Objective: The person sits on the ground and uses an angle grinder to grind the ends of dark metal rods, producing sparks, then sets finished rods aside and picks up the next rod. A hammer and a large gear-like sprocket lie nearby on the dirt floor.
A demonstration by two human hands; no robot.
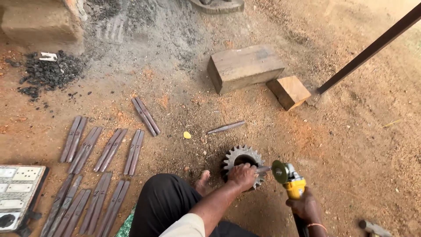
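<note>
Gripping yellow angle grinder (291, 182), right hand (307, 206); left hand (242, 174) pressing metal strip on gear (241, 158); sawdust-strewn dirt floor (351, 145).

A dull, rough metal gear (242, 160), matt grey metal bars (98, 175), a glossy yellow plastic grinder (293, 184) and rough-sawn wooden blocks (245, 67) lie on gritty dirt ground (351, 145).

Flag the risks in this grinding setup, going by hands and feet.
1. The left hand pins a metal piece on the gear right beside the angle grinder disc; a slip could likely cut fingers.
2. The bare foot sits close, exposed to sparks.
3. The right hand alone holds the grinder; kickback seems possible.
</note>
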